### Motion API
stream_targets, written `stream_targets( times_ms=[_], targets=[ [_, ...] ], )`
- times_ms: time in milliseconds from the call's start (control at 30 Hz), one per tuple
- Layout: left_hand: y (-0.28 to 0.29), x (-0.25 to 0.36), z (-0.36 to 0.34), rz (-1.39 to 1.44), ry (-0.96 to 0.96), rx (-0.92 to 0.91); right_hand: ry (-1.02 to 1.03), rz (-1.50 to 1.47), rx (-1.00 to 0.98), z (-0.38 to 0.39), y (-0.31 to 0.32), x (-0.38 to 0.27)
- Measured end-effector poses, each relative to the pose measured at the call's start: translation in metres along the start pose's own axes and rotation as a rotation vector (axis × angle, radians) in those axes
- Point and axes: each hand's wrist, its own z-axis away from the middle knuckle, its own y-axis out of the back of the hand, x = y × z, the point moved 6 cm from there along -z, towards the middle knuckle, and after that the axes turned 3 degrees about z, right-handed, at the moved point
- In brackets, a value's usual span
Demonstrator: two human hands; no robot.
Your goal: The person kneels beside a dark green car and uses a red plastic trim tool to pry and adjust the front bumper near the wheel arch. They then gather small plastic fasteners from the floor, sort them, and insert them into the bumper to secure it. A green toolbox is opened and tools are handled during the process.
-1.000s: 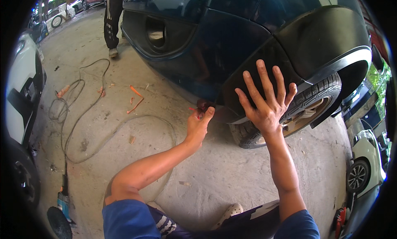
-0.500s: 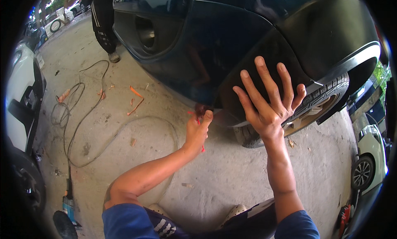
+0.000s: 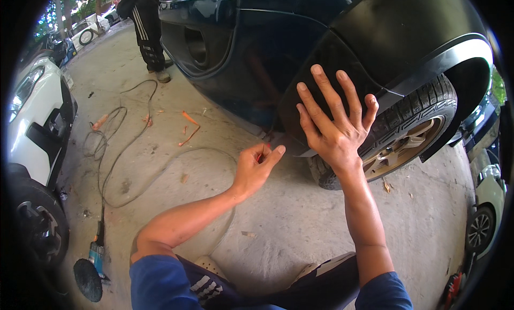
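Clearly, both hands are up at the lower corner of a dark blue car [image 3: 257,69], which fills the upper middle of the view. The right hand [image 3: 337,129] is spread wide, palm toward the black corner panel [image 3: 332,51], with nothing gripped in it; whether the whole palm touches the panel, I cannot tell. The left hand [image 3: 254,169] is curled, thumb stretched out toward the car, and its fingers close on a small red thing [image 3: 261,158] (only a sliver shows, so its full shape is hidden). That sliver sits just below the car's bottom edge, to the left of the right hand.

Just beyond the right hand stands the car's wheel, a black tyre [image 3: 428,98] around a bronze-coloured rim [image 3: 409,143], under a silver arch strip [image 3: 460,55]. On the concrete floor [image 3: 300,219], well to the left, lies a blue power tool [image 3: 96,254] with a round black pad [image 3: 87,280], its dark cord [image 3: 102,213] running up into loops. A bent orange scrap [image 3: 190,118] lies between those loops and the car. Farther off, another person in dark striped trousers [image 3: 147,34] stands beside the car's far end, and a white car [image 3: 37,117] is parked along the left edge.
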Motion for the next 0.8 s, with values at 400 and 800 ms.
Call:
stream_targets(
  times_ms=[400, 800],
  targets=[
    [0.009, 0.157, -0.059, -0.284, -0.247, 0.129, 0.1, -0.26, 0.196, 0.012, 0.008, 0.016],
    [0.015, 0.164, -0.063, -0.388, -0.192, 0.173, -0.795, -0.925, 0.282, 0.04, -0.013, 0.063]
  ],
)
